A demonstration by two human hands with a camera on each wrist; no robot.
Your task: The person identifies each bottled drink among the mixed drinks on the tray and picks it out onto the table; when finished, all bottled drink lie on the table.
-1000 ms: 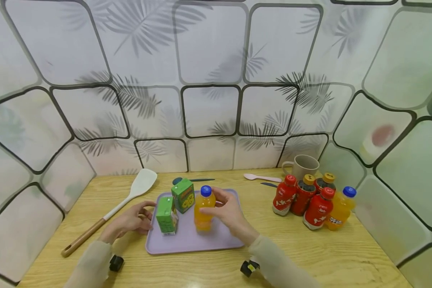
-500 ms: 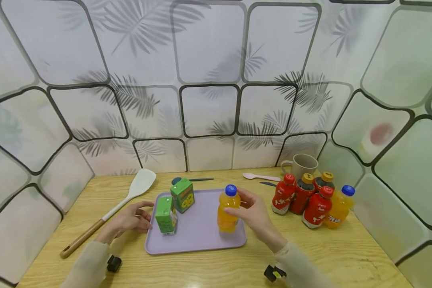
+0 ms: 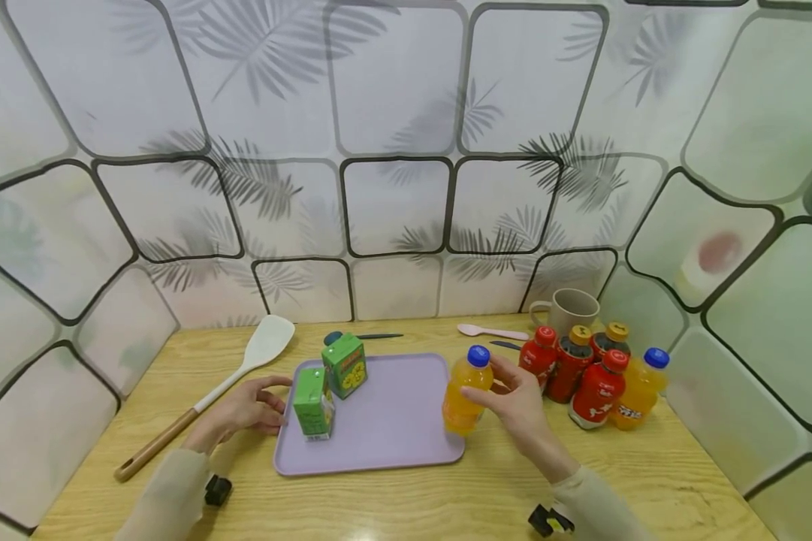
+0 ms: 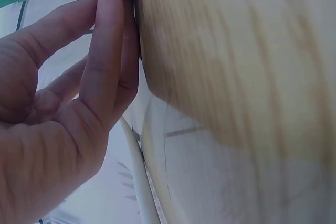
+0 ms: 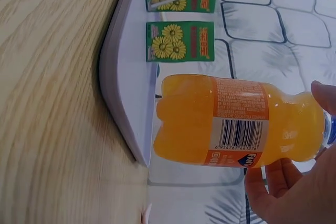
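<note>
My right hand [image 3: 523,402] grips a bottle of orange soda [image 3: 465,394] with a blue cap, thumb on one side and fingers on the other. In the right wrist view the soda bottle [image 5: 226,121] hangs above the lilac tray [image 5: 134,77], its base apart from it. Loosely bent, my left hand [image 3: 246,412] rests its fingertips against the tray's left rim; the left wrist view shows a fingertip [image 4: 111,3] touching that rim. Two green drink cartons, a front one [image 3: 313,403] and a rear one [image 3: 345,366], stand upright on the left part of the tray [image 3: 392,421].
At the right stand red-capped bottles [image 3: 598,394], dark bottles with yellow caps [image 3: 571,364], another orange soda bottle [image 3: 638,391] and a beige mug [image 3: 571,309]. Behind the tray lie a pink spoon [image 3: 493,332] and a dark utensil [image 3: 378,336]. A white spatula [image 3: 243,368] lies left.
My right hand has carried the orange soda bottle rightward, from mid-tray to above the tray's right edge. The left hand, the tray and the cartons have stayed in place.
</note>
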